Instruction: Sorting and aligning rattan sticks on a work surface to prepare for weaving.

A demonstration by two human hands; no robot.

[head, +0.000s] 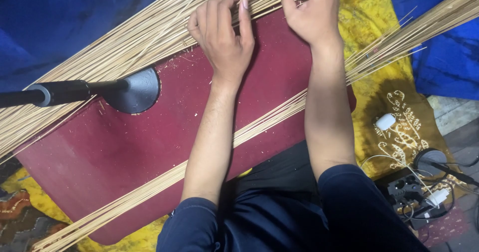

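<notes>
At nine o'clock we see a black stand with a round metal base [134, 90] on the dark red board [115, 152]. Our left hand [222, 32] presses curled fingers onto the upper bundle of thin pale straw sticks [124, 47]; our right hand [312, 12] pinches sticks at twelve o'clock. A second stick bundle [264, 122] crosses the board's near edge.

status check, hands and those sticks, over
Left hand and right hand both pressed on upper stick bundle, fingers curled. Second bundle lies untouched under forearms. Stand base beside left hand.
</notes>
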